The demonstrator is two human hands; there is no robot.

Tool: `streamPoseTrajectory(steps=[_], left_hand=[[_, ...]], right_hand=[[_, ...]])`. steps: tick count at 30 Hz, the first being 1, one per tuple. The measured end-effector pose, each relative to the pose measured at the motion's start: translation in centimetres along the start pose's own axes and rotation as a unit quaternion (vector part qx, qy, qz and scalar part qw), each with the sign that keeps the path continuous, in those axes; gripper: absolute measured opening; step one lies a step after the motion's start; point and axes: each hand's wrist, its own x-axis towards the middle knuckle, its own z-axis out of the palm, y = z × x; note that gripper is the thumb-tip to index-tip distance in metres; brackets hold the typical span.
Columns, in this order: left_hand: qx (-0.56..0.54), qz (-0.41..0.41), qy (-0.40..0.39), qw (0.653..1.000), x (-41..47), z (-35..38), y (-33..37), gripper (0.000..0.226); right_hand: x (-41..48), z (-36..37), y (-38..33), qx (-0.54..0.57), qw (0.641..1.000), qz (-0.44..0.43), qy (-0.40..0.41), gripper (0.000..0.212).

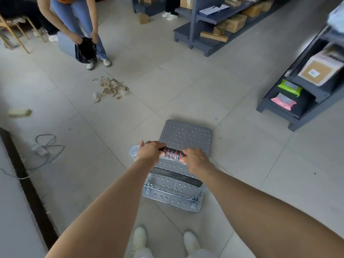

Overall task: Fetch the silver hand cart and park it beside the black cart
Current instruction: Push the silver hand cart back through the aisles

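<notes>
A pale grey tiled floor [186,86] fills the view. Dark grey metal shelving [290,118] stands along the right, holding cardboard boxes and wrapped parcels in green and pink. A second dark grey shelf unit [193,34], further off at the top centre, is stocked with brown boxes.

The silver hand cart [186,135], a flat metal platform dotted with rows of small holes, sits on the floor straight ahead of the wearer, in the open aisle well apart from both shelf units. Its upright handle, a bar padded in black foam with red stripes [173,152] and covered in clear plastic film, rises at the near end.

At the top left a second person [74,15] in blue jeans bends forward, holding a black plastic bag [86,51] open with both hands. A wooden chair [13,28] stands at the far left.

Both of the wearer's arms reach forward. The left hand [149,151] grips the left end of the padded bar, its fingers [160,145] wrapped over the top; the right hand [195,160] grips the right end in the same way.

A pile of torn brown cardboard scraps [110,88] lies on the tiles between the second person and the cart. A grey cable with a power strip [46,146] loops on the floor at the left. The wearer's white shoes [140,237] show at the bottom edge, just behind the cart.
</notes>
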Motion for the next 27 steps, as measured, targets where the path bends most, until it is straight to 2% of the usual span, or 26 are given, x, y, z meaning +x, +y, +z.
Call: streamPoseTrajectory(steps=[8,12,20,27], left_hand=[[-0.008,0.042,-0.028,0.999,4.5,-2.3,-2.6,0.044],[0.026,0.085,-0.035,0.995,6.7,-3.3,-4.2,0.044],[0.025,0.122,-0.037,0.992,10.8,-5.6,-8.0,0.036],[0.044,0.143,-0.044,0.988,13.5,-7.2,-9.5,0.043]], right_hand=[[2.2,-0.6,-3.8,-0.068,0.995,0.064,0.048,0.03],[3.6,-0.8,-5.8,-0.073,0.992,0.083,0.053,0.026],[6.9,-0.2,-10.3,-0.069,0.988,0.124,0.068,0.03],[9.4,-1.0,-12.6,-0.128,0.979,0.15,0.054,0.029]])
